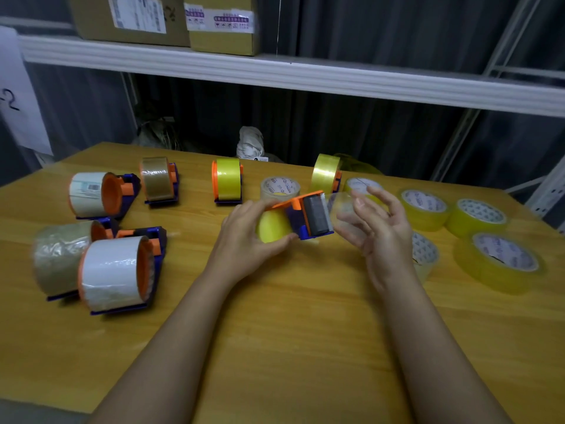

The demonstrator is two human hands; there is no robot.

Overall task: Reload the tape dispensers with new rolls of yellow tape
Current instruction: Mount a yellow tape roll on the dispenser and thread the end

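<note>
1. Mid-frame above the table [290, 316], our left hand [244, 240] grips the tape dispenser [301, 217] by its yellow roll [272, 229].
2. Our right hand [379, 228], fingers loosely spread, draws out the tape end [342, 209].
3. We judge the film light, sticky, floppy; hold its edges.

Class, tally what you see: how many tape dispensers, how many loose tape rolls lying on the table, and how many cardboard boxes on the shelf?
Tape dispensers: 7, one of them held in the left hand
Loose tape rolls: 6
Cardboard boxes: 2
Total: 15
</note>
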